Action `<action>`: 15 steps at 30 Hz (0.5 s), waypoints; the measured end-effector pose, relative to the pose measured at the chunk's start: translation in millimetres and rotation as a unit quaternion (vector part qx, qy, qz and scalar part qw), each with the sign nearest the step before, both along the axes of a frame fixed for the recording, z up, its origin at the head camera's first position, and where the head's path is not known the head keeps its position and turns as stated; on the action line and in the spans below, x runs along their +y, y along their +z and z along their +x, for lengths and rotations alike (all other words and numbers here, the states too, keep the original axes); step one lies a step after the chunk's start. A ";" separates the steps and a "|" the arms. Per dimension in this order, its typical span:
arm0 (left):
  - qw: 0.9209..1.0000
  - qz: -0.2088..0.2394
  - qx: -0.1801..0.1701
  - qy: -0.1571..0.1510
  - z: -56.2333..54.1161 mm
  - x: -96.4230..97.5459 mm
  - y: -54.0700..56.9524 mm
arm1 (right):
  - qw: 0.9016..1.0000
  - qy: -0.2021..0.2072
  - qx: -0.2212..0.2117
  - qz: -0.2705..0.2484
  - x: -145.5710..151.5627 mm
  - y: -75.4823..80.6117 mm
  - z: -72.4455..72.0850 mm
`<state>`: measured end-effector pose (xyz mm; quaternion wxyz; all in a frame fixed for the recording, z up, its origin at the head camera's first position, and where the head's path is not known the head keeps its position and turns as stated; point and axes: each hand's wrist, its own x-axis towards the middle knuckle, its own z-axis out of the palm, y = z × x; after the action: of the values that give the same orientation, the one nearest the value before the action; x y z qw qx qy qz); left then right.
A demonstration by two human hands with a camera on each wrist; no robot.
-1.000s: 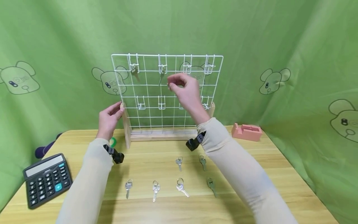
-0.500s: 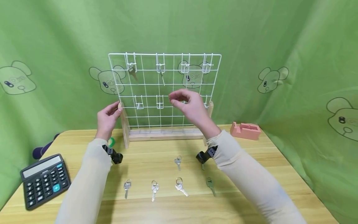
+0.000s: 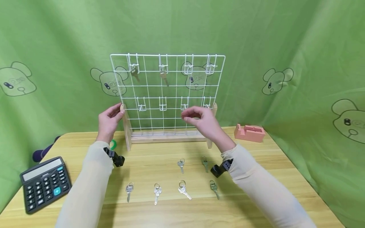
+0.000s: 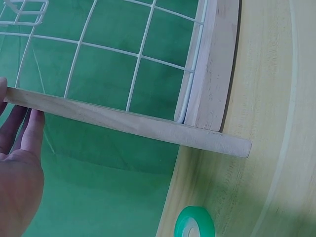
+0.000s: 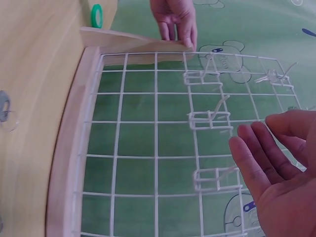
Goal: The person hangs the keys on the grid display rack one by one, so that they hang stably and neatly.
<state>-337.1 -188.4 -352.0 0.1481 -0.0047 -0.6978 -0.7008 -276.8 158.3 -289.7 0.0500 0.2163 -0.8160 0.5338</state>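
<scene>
Lowered and shifted rightward since half a second ago: right hand (image 3: 201, 121), now in front of the lower hooks (image 3: 163, 106) toward the right of the wire rack (image 3: 168, 138). Fingers loosely bent, nothing visible between thumb and forefinger. Turned broad side to view as well: second key (image 3: 164, 76), perhaps swinging freely on its hook. Left hand (image 3: 109, 121) clamped on the left wooden post (image 4: 118, 120), thumb opposite fingers, probably to stop any tipping or sliding. At the leftmost upper hook, first key (image 3: 134, 73); blades downward on both, by their own weight. Flat on the table (image 3: 154, 217), six loose keys (image 3: 157, 191) in two rows, well apart, probably for easy picking one by one. Off to the sides, calculator (image 3: 45, 185) and pink tape holder (image 3: 249, 134), seemingly out of reach's way.
</scene>
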 end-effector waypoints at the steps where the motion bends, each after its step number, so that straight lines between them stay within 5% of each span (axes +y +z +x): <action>1: 1.000 -0.005 0.000 0.001 -0.2 0.3 0.0 | 1.000 0.001 -0.003 0.004 2.4 -2.7 1.1; 15: 1.000 -0.014 -0.013 -0.005 2.2 -0.3 1.8 | 0.998 0.025 -0.048 0.037 21.6 -36.0 10.2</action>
<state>-334.9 -188.7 -350.2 0.1357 -0.0014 -0.7095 -0.6915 -266.6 179.9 -325.7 -0.0112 0.2125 -0.8308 0.5142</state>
